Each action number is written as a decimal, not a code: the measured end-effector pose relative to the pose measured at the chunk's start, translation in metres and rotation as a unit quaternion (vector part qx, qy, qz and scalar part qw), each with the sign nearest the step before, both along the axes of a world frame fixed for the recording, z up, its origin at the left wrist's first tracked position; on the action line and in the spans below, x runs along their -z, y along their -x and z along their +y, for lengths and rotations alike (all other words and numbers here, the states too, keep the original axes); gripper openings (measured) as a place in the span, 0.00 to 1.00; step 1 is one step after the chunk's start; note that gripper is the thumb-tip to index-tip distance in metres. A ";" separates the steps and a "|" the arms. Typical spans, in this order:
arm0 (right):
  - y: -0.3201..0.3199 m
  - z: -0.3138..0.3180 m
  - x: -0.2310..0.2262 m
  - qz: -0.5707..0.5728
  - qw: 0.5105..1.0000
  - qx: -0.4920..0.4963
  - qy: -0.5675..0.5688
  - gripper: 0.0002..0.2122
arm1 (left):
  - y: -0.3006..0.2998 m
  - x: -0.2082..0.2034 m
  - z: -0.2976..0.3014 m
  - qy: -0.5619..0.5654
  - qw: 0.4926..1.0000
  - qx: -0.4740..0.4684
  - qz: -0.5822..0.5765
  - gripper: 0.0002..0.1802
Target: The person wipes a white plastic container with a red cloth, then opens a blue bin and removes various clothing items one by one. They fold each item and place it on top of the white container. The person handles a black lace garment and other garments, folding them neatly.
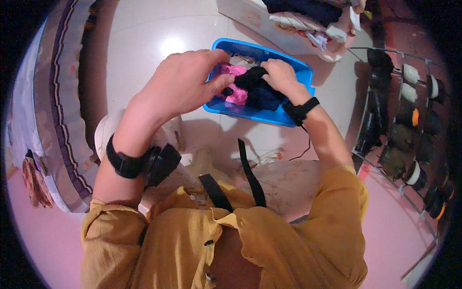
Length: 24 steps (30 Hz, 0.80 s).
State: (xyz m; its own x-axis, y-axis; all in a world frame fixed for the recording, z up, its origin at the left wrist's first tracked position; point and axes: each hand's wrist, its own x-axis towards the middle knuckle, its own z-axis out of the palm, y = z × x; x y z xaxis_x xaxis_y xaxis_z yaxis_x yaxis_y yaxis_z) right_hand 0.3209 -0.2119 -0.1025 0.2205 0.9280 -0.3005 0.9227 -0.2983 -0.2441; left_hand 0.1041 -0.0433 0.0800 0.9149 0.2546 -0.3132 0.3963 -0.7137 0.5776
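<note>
A blue plastic bin (301,64) stands on the floor in front of me, holding small pieces of clothing. Inside are a pink cloth (237,95), a pale cloth (244,61) and dark cloth (262,96), black to navy. My left hand (195,79) reaches over the bin's left side beside the pink cloth. Its thumb and forefinger are apart; its other fingers are mostly hidden. At the bin's right part, my right hand (280,77) has its fingers closed on the upper edge of the black cloth. Both wrists wear black straps.
Folded clothes (313,21) are piled in a white container (260,26) beyond the bin. To the right, a metal rack (380,171) holds several shoes. A bed with a grey patterned cover (53,96) runs along the left. A thin black cord hangs by my right wrist.
</note>
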 end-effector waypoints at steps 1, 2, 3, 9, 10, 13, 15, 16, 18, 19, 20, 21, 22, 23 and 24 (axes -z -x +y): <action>-0.002 -0.003 -0.022 0.030 0.999 0.018 0.008 0.12 | 0.001 0.000 -0.001 -0.009 1.000 0.005 -0.007 0.22; -0.002 -0.007 -0.046 0.063 0.998 0.029 0.003 0.12 | 0.002 0.000 -0.002 -0.017 1.000 0.007 -0.017 0.23; -0.001 -0.009 -0.069 0.054 0.997 0.059 -0.010 0.16 | 0.002 0.001 -0.002 -0.028 0.999 0.009 -0.030 0.23; 0.017 -0.032 -0.165 0.503 0.810 0.277 -0.120 0.19 | 0.004 0.008 -0.002 -0.041 0.997 -0.006 -0.058 0.27; 0.020 -0.038 -0.174 0.569 0.753 0.287 -0.160 0.19 | 0.002 0.009 -0.003 -0.038 0.998 -0.009 -0.056 0.28; 0.031 -0.049 -0.187 0.679 0.647 0.258 -0.233 0.19 | -0.004 0.008 -0.011 0.212 0.971 -0.060 -0.095 0.29; 0.041 -0.055 -0.190 0.714 0.591 0.252 -0.277 0.19 | -0.008 0.007 -0.020 0.510 0.850 -0.112 -0.076 0.26; 0.043 -0.057 -0.192 0.703 0.607 0.255 -0.270 0.19 | -0.011 0.006 -0.024 0.643 0.752 -0.135 -0.056 0.25; 0.047 -0.059 -0.196 0.681 0.635 0.263 -0.252 0.20 | -0.011 0.005 -0.034 0.685 0.706 -0.152 -0.100 0.20; 0.049 -0.057 -0.198 0.660 0.660 0.274 -0.231 0.20 | -0.011 0.006 -0.040 0.678 0.703 -0.174 -0.126 0.20; 0.050 -0.056 -0.199 0.591 0.721 0.289 -0.219 0.19 | -0.010 0.006 -0.043 0.670 0.699 -0.205 -0.142 0.19; 0.052 -0.054 -0.201 0.510 0.775 0.314 -0.202 0.19 | -0.008 0.005 -0.042 0.685 0.681 -0.211 -0.149 0.17; 0.056 -0.052 -0.202 0.424 0.821 0.336 -0.182 0.18 | -0.006 0.005 -0.042 0.677 0.688 -0.208 -0.159 0.17; 0.061 -0.049 -0.203 0.391 0.835 0.308 -0.234 0.19 | -0.005 0.004 -0.040 0.669 0.694 -0.211 -0.162 0.17; 0.068 -0.047 -0.203 0.355 0.846 0.278 -0.285 0.20 | -0.003 0.002 -0.038 0.661 0.700 -0.213 -0.166 0.16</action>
State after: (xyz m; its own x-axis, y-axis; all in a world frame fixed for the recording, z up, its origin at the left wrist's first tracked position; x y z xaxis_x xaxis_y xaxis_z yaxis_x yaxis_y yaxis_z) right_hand 0.2530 -0.2586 0.1000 0.6229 0.7783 -0.0791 0.2382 -0.2850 -0.9285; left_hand 0.1075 -0.0818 0.0777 0.9224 0.2143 -0.3214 0.0986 0.6740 0.7321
